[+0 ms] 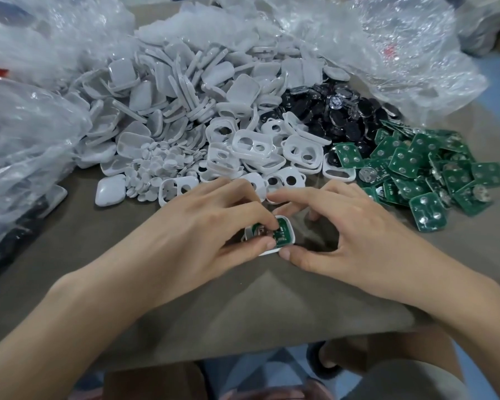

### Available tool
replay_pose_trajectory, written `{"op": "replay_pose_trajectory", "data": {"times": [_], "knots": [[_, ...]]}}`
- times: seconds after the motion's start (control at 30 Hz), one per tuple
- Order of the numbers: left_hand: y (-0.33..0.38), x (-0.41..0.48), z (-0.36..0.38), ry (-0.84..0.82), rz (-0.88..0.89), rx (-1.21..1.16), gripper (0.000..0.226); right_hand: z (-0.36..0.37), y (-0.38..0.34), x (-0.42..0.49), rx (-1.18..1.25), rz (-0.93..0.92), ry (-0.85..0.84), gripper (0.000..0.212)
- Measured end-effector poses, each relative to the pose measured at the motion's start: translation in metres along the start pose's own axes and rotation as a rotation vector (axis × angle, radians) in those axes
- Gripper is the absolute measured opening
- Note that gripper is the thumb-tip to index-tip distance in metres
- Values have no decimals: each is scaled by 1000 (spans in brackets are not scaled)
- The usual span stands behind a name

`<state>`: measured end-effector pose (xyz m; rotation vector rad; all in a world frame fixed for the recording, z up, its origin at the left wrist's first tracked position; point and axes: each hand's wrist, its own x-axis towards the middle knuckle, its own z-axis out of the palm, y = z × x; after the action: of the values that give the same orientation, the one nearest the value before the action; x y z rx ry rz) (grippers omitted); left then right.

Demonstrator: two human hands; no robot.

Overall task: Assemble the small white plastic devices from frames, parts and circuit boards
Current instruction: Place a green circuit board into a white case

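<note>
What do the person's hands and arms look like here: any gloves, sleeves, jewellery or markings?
Both are bare. The left hand and the right hand wear no gloves, and no ring shows on the visible fingers. The left forearm and the right forearm are uncovered to the frame's edge, with no sleeve, watch, bracelet or marking in view. The visible nails are short.

From the half-built device (283,235), frames (251,145) lie at twelve o'clock, covers (145,105) at eleven, circuit boards (410,163) at two, discs (344,111) behind the boards.
</note>
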<state>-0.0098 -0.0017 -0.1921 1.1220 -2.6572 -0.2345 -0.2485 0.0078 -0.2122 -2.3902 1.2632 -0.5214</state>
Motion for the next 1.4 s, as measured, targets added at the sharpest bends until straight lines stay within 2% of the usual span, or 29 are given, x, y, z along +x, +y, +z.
{"op": "replay_pose_trajectory", "data": {"times": [0.43, 0.67, 1.07, 1.27, 1.4], "knots": [[3, 0, -1, -11, -30, -106, 27, 0, -2, 0, 14, 0, 8, 64], [1, -7, -3, 41, -12, -140, 25, 1, -1, 0, 13, 18, 12, 62], [5, -2, -10, -57, -25, 20, 37, 3, 2, 1, 3, -6, 37, 63], [3, 0, -11, -76, -37, -34, 36, 4, 2, 1, -5, -12, 34, 63], [-2, 2, -10, -72, -91, -202, 29, 3, 2, 1, 3, -12, 28, 63]]}}
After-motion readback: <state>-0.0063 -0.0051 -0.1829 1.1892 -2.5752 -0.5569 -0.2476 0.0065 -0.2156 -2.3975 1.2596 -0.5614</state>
